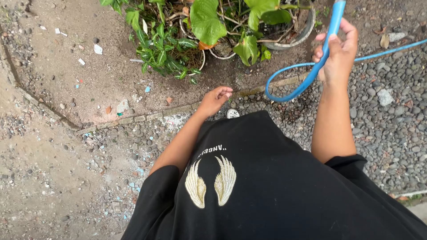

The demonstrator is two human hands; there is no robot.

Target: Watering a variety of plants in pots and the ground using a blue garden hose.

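From the head camera, your right hand [336, 55] is raised, its grip wrapped tight around a blue hose [327, 44], fingers pressed to the tube just below the top of the picture. The hose end runs out of view above, so you cannot tell whether water is flowing. Behind your hand the hose loops down over the gravel [391, 115] and trails off to the right edge. Your left hand [215, 99] hangs loose, fingers curled, holding nothing, above the stone edging [133, 119].

The potted plants [209, 26] sit just ahead on the bare soil [89, 66]. Judging by that, you have the hose in hand and brought near the plants; no wetting of soil or leaves is clearly visible yet.
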